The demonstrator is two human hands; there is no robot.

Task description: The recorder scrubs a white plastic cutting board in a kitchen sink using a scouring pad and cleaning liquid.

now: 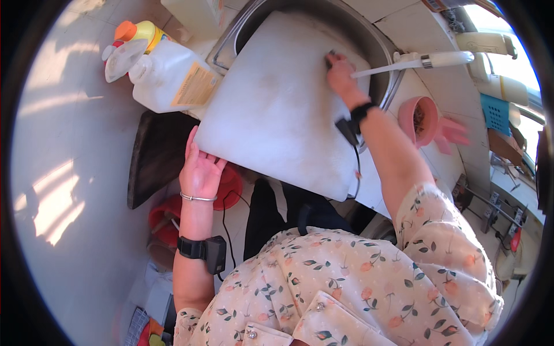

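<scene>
A large white board (277,104), stained brownish in places, lies over the metal sink (381,52) and reaches out past its near rim. My left hand (202,171) is at the board's near left corner, palm up, with the fingertips behind or under the edge. My right hand (342,75) rests on the board's right part, its fingers curled round a small dark thing that is mostly hidden and blurred. The white faucet (411,65) reaches over the board beside my right wrist.
Left of the board stand a translucent plastic jug (173,78) and a yellow bottle with an orange cap (147,32). A dark board (158,160) leans below them. Red basins (229,186) sit on the floor. A pink pot (417,121) is at the right.
</scene>
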